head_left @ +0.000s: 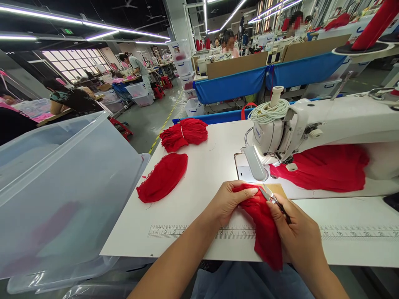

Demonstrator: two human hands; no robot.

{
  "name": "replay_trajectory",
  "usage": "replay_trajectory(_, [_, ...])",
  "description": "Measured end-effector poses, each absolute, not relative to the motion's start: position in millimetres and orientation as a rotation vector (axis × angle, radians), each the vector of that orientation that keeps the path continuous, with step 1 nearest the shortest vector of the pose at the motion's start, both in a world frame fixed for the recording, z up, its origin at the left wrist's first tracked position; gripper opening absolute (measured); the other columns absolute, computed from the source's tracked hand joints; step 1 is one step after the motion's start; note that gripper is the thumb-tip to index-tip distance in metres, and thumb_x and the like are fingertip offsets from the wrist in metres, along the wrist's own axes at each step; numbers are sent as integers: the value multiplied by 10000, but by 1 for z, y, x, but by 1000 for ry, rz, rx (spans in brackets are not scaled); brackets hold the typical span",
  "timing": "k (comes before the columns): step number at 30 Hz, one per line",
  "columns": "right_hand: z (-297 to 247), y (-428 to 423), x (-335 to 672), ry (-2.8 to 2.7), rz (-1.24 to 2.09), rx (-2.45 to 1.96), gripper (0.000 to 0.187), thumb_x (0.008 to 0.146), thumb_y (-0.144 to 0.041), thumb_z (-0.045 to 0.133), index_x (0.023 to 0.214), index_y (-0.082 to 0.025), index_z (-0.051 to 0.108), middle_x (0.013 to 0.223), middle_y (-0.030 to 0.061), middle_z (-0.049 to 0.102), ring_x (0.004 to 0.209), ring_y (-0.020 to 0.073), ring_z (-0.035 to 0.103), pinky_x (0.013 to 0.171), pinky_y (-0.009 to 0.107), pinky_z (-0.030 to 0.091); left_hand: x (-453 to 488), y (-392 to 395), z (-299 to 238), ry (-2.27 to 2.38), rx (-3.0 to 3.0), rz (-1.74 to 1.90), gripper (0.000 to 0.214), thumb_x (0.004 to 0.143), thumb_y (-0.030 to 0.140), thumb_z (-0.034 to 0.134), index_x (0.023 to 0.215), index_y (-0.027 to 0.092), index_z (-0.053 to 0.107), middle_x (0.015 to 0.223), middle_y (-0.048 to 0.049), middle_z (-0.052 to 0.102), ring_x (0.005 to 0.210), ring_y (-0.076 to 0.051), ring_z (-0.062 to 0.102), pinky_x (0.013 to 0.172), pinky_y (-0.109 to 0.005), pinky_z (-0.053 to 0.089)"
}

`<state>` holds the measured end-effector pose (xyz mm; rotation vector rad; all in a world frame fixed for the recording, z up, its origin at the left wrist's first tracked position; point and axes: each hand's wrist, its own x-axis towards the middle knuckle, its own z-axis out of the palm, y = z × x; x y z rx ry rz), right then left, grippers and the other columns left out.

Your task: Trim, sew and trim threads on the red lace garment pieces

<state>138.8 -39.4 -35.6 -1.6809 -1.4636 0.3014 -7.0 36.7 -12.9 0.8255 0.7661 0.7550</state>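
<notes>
A piece of red fabric (pixel 264 228) hangs over the table's front edge, its upper edge pinched between thumb and fingers of my left hand (pixel 229 201). My right hand (pixel 297 226) is closed around small thread snips (pixel 276 201) with dark handles. Their pale metal blades point up and left and lie against the fabric's top edge, close to my left thumb. Just beyond both hands stands a white sewing machine (pixel 271 137); a tan patch (pixel 279 189) shows on the table between it and my hands.
On the white table (pixel 205 174), a red fabric piece (pixel 165 176) and a tied red bundle (pixel 183 133) lie to the left. More red cloth (pixel 330 168) sits under the machine arm. A large translucent bin (pixel 68 187) stands at the left edge. People work at other tables further back.
</notes>
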Motion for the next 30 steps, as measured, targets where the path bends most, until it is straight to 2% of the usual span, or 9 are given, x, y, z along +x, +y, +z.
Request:
replay_trajectory(3, [-35, -39, 138, -1478, 260, -1691, 420, 944, -549, 400, 936, -227, 671, 682, 7, 667, 558, 174, 606, 500, 261, 442, -7, 37, -14, 767, 856, 767, 353, 632, 367, 849, 850, 108, 751, 808, -90, 734, 729, -159, 657, 779, -286, 491])
replay_trajectory(6, [-37, -38, 138, -1484, 234, -1706, 441, 954, -551, 380, 971, -224, 674, 774, 28, 709, 622, 191, 649, 519, 276, 456, -7, 36, -13, 758, 917, 771, 308, 658, 354, 832, 833, 113, 754, 819, -85, 734, 748, -156, 653, 781, -273, 485])
replay_trajectory(10, [-41, -36, 141, -1466, 203, -1714, 460, 961, -556, 373, 1013, -222, 685, 963, 58, 744, 827, 228, 703, 630, 304, 521, -5, 34, -12, 759, 972, 717, 302, 642, 355, 839, 806, 114, 759, 777, -72, 725, 740, -153, 642, 756, -257, 473])
replay_trajectory(13, [-46, -36, 145, -1429, 116, -1684, 445, 961, -540, 399, 1068, -217, 686, 1049, 73, 735, 957, 246, 690, 733, 326, 540, -5, 34, -11, 790, 920, 745, 312, 619, 364, 852, 781, 116, 754, 747, -64, 721, 693, -138, 628, 724, -248, 469])
replay_trajectory(16, [-48, -40, 146, -1468, 62, -1673, 429, 972, -532, 405, 1108, -223, 669, 1004, 56, 733, 899, 220, 694, 696, 296, 530, -6, 35, -12, 776, 879, 779, 318, 622, 358, 852, 808, 120, 756, 766, -68, 730, 706, -140, 637, 743, -250, 479])
replay_trajectory(21, [-47, -46, 144, -1570, 38, -1670, 377, 998, -484, 389, 1047, -211, 644, 746, -3, 664, 623, 140, 646, 512, 230, 449, -7, 36, -15, 756, 868, 781, 296, 634, 338, 847, 808, 117, 756, 805, -75, 741, 711, -147, 652, 750, -257, 497])
replay_trajectory(30, [-44, -46, 143, -1628, -50, -1679, 367, 1008, -465, 374, 1035, -200, 627, 715, -8, 642, 585, 134, 632, 471, 222, 417, -6, 35, -12, 750, 837, 778, 246, 649, 297, 839, 788, 112, 754, 776, -61, 740, 689, -122, 646, 719, -219, 501])
